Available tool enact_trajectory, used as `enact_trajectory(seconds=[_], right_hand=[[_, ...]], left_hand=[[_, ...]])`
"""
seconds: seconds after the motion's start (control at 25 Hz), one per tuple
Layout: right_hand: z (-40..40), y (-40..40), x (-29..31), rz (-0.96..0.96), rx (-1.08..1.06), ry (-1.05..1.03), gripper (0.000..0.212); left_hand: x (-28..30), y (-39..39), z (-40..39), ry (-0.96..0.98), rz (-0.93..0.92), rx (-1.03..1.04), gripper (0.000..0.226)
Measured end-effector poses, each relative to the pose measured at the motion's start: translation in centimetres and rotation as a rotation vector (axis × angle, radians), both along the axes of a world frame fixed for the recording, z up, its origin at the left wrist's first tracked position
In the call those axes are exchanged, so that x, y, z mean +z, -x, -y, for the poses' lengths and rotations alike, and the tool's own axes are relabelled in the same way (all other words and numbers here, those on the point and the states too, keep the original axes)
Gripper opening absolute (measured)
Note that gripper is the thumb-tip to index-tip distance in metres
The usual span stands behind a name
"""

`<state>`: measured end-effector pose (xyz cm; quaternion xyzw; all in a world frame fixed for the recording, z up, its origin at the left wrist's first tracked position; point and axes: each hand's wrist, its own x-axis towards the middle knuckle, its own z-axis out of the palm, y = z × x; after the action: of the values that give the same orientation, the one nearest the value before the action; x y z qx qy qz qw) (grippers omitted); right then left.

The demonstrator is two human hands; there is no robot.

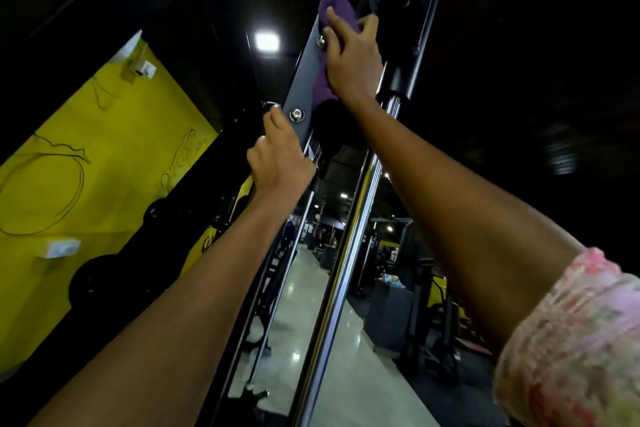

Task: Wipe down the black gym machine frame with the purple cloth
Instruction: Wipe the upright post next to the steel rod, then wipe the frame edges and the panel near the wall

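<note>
Cloth [337, 12], purple, lay high on the black frame [308, 69], pressed flat there under the right hand [349, 55], whose fingers were spread over it. Lower down, the left hand [280, 156] gripped the frame's edge, fingers curled round it, beside a chrome rod [349, 246].

purple cloth [335, 15] mostly hidden under right hand [351, 59], frame [304, 76] top cut off

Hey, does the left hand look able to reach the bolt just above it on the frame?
Probably yes. The left hand grips the frame right below the bolt, with nothing between them.
</note>
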<state>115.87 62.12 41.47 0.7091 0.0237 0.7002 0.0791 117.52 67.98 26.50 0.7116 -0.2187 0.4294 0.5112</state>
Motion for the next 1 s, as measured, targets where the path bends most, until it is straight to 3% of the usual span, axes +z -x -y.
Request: enact_trajectory(seconds=[0.2, 0.36, 0.44, 0.56, 0.64, 0.8, 0.88, 1.0], right_hand=[[0.9, 0.1, -5.0, -0.06, 0.064, -0.009, 0.039], [0.3, 2.4, -6.3, -0.294, -0.004, -0.074, 0.04], [-0.1, 4.5, -7.2, -0.405, 0.134, -0.096, 0.037], [0.1, 6.7, -11.5, -0.487, 0.362, -0.113, 0.033], [0.6, 8.5, -16.9, -0.538, 0.428, -0.207, 0.031], [4.7, 14.0, -28.3, -0.624, 0.362, -0.405, 0.033], [8.6, 16.4, -32.4, -0.699, 0.242, -0.5, 0.037], [15.2, 20.0, -37.1, -0.799, 0.255, -0.666, 0.042]], left_hand=[[0.2, -0.2, 0.0, 0.029, 0.011, 0.01, 0.071], [-0.5, 0.0, -1.3, -0.046, -0.043, -0.112, 0.07], [-2.4, 0.4, -2.5, -0.02, -0.052, -0.254, 0.069], [-6.6, 1.6, -3.7, 0.208, 0.016, -0.383, 0.037], [-9.7, 4.5, -3.0, 0.348, -0.152, -0.64, 0.011], [-16.9, 11.8, 1.4, 0.435, -0.721, -1.114, 0.033], [-20.0, 14.6, 4.5, 0.449, -0.883, -1.226, 0.042], [-24.4, 18.2, 10.8, 0.285, -0.978, -1.237, 0.045]])
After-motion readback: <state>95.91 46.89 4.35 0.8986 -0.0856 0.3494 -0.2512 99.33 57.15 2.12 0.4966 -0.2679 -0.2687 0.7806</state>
